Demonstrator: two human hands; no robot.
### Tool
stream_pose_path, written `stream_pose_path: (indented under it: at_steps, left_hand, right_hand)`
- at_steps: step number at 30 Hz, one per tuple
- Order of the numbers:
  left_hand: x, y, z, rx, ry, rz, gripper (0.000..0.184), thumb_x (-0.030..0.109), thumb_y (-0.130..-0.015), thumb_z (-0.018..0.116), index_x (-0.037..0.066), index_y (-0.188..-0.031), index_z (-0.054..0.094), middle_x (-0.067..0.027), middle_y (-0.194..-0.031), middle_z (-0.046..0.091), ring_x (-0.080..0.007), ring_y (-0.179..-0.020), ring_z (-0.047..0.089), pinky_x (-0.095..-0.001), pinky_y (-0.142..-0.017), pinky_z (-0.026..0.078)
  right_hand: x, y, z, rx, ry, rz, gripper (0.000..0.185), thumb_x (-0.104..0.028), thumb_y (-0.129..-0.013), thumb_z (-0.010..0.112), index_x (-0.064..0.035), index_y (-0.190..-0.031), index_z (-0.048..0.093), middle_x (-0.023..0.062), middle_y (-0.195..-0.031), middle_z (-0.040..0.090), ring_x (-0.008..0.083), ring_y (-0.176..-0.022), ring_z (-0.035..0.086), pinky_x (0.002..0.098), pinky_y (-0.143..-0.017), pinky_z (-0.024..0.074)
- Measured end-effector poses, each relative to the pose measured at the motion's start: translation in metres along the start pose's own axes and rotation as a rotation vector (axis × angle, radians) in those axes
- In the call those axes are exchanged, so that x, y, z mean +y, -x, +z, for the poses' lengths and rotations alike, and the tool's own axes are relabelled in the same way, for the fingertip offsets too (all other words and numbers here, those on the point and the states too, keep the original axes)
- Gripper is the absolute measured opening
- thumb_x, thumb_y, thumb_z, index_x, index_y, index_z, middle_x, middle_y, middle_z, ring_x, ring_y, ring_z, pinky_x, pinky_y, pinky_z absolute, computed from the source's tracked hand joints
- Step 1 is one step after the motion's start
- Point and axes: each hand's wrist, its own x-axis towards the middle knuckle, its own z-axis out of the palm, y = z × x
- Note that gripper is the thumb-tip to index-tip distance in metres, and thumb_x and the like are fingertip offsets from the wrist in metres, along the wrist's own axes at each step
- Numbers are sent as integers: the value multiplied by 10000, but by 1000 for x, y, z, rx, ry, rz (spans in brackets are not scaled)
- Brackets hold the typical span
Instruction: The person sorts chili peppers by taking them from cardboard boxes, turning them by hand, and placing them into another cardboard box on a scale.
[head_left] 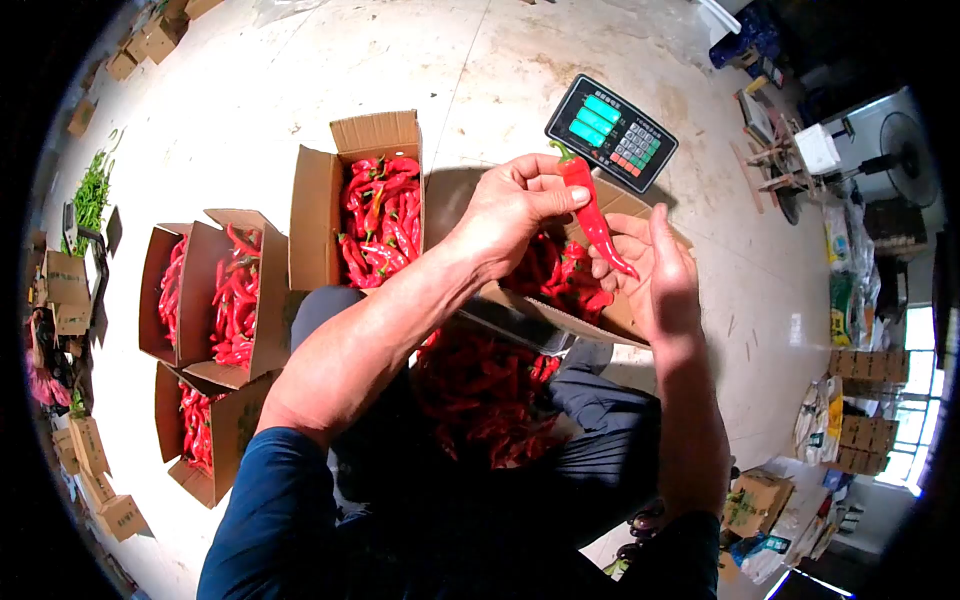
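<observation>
My left hand (515, 205) pinches a red chili pepper (590, 210) near its green stem, between thumb and fingers. The pepper hangs at a slant, its tip low and to the right. Just behind that tip, my right hand (655, 265) is open with the thumb raised; I cannot tell whether its fingers touch the pepper. Under both hands stands a cardboard box (625, 320) with more red peppers (560, 270), partly hidden by the hands. Behind it is a weighing scale display (612, 132) with lit green readouts and a keypad.
Between my knees lies a heap of red peppers (490, 390) in shadow. To the left stand several open boxes of peppers, one tall box (315, 215) closest. Green peppers (92, 195) lie at far left. A fan (905, 160) and stacked cartons (865, 440) line the right side.
</observation>
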Motion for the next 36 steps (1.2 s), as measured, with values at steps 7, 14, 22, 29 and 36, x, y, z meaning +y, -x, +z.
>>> stream_pose_path:
  at_steps: [7,14,22,29,36]
  left_hand:
    - [-5,-4,-5,16,-32,31,233,-12,-844,722,28,-1034,594,-84,-887,702,-156,-789,676,-272,-719,542]
    - [2,4,6,-72,82,-35,288,-22,-873,684,11,-1131,562,-90,-974,680,-175,-877,677,-303,-822,584]
    - [0,5,-1,-253,155,-61,462,-44,-886,650,50,-1319,519,-94,-1130,654,-186,-992,654,-303,-886,562]
    - [3,8,2,-334,148,-71,457,-10,-897,654,68,-1328,522,-68,-1180,649,-155,-1027,622,-288,-879,509]
    - [-3,4,-1,-300,130,-67,348,3,-893,670,71,-1218,566,-47,-1112,664,-145,-1000,621,-288,-871,504]
  right_hand:
    - [8,6,6,87,507,-310,340,-162,-943,635,40,-1204,553,135,-953,694,189,-800,670,279,-718,531]
    - [13,9,13,266,934,-761,233,-66,-860,715,-8,-1076,651,144,-952,697,227,-798,691,313,-694,550]
    - [1,21,21,319,820,-606,174,-60,-876,697,5,-1032,657,106,-860,682,156,-738,658,283,-634,524]
    - [0,6,-3,62,-165,-131,142,-87,-910,617,1,-1017,586,44,-743,581,113,-612,532,241,-552,407]
    - [-1,2,-4,89,-43,-272,363,-56,-910,619,28,-1234,479,79,-779,597,128,-644,560,251,-558,425]
